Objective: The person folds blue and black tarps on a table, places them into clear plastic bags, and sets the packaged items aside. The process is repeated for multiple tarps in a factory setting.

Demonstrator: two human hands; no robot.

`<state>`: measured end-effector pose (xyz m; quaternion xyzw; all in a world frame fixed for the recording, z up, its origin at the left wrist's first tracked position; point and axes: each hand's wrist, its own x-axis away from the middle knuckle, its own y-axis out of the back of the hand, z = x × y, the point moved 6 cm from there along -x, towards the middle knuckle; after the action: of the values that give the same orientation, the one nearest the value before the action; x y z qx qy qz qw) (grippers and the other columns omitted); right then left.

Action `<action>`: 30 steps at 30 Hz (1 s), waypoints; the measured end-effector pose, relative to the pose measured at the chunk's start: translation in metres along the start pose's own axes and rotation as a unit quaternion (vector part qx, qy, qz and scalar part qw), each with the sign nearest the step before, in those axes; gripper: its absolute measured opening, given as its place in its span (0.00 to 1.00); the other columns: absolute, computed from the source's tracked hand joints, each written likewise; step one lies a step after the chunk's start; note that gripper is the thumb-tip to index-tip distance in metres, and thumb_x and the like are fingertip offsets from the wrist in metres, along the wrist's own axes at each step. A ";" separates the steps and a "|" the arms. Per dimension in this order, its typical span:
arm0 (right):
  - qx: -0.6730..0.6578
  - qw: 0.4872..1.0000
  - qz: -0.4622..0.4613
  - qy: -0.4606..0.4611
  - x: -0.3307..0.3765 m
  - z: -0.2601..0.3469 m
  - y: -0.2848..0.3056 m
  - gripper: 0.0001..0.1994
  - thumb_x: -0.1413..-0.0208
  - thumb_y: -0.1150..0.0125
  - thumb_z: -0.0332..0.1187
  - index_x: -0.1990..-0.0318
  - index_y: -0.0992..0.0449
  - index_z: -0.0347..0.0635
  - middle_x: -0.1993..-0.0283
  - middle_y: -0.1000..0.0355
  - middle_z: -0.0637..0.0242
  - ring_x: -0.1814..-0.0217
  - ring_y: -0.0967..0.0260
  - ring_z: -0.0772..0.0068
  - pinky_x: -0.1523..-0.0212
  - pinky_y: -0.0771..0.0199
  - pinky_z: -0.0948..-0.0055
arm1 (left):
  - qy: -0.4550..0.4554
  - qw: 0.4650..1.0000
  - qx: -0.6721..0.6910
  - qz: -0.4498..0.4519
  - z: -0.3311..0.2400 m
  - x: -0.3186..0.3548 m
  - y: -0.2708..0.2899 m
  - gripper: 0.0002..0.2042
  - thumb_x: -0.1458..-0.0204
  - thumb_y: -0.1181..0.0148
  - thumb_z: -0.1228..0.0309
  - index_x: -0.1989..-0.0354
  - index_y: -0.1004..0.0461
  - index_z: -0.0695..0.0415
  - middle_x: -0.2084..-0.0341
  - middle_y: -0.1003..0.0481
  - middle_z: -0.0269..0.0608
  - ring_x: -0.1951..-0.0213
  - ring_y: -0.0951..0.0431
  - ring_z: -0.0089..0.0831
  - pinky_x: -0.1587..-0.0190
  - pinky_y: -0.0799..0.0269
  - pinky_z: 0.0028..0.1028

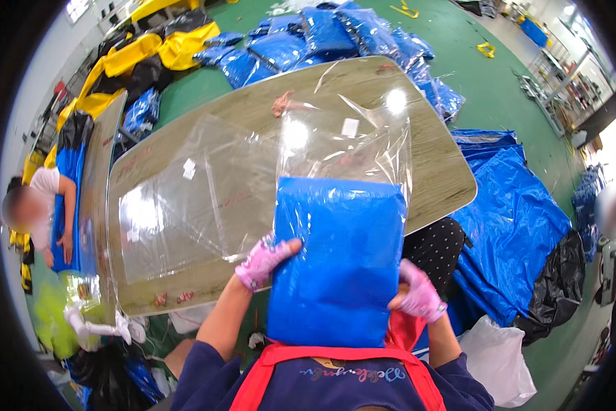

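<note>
A folded blue tarp (pixel 338 267) lies in front of me, reaching from my chest to the table. Its far end sits inside the mouth of a clear plastic bag (pixel 349 154) that stretches away over the tabletop. My left hand (pixel 267 262), in a pink patterned fingerless glove, grips the tarp's left edge, thumb on top and fingers partly hidden beneath. On the right edge, lower down, my right hand (pixel 419 294) in a matching glove is closed on the tarp and its wrap, its fingertips partly hidden. More clear bags (pixel 191 198) lie flat to the left.
The wood-patterned table (pixel 445 171) has a rounded right corner. Packed blue bundles (pixel 328 34) are heaped on the green floor behind it. A large blue sheet (pixel 506 219) and a white sack (pixel 496 363) lie to my right. At left, another person (pixel 47 195) handles blue material.
</note>
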<state>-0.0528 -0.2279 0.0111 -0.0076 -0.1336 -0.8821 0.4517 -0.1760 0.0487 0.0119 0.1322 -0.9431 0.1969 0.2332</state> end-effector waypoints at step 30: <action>-0.323 0.931 -0.156 -0.065 -0.026 0.011 0.043 0.29 0.44 0.36 0.44 0.41 0.36 0.35 0.49 0.29 0.62 0.47 0.33 0.73 0.44 0.31 0.69 | -0.095 0.970 -0.199 -0.098 0.022 0.009 -0.033 0.29 0.47 0.37 0.56 0.43 0.33 0.64 0.50 0.27 0.44 0.48 0.29 0.35 0.43 0.35 0.34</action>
<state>-0.0048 -0.2283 0.0282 -0.1899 0.1299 -0.9346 0.2715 -0.1804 0.0084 0.0088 0.1928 -0.9636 -0.0320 0.1827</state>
